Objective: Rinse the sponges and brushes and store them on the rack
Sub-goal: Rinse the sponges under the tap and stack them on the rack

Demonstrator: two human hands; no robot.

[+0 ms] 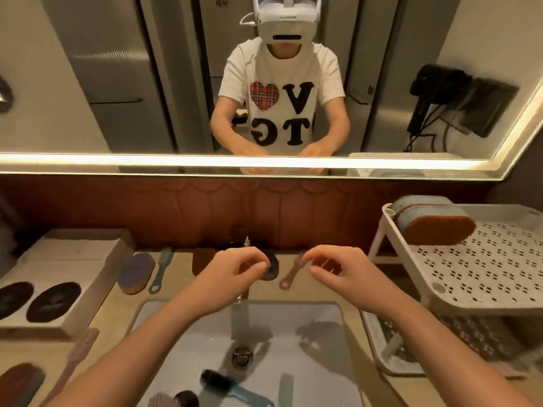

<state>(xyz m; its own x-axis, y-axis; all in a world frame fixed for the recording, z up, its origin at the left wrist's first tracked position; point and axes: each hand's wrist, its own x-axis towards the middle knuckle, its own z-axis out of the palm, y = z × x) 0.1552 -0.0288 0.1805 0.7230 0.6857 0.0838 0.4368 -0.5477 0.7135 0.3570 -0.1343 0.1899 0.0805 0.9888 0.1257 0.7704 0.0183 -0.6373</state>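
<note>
My left hand (235, 268) and my right hand (332, 265) hover side by side over the back of the white sink (323, 321), fingers loosely curled, with nothing visible in either. The left fingertips are close to the dark faucet (271, 270), and water runs from it (239, 318). In the sink lie a black-bristled brush with a blue handle (226, 386) and a pale green handle (286, 389). A blue and brown sponge (432, 224) stands on the white perforated rack (484, 268) at the right.
Along the counter's back lie a purple-orange sponge (136, 273), a teal brush (161, 268), a brown sponge (202, 259) and a brown brush (293, 271). At the left are a box with two dark ovals (53, 301), a pink brush (76, 359) and a brown sponge (20, 383).
</note>
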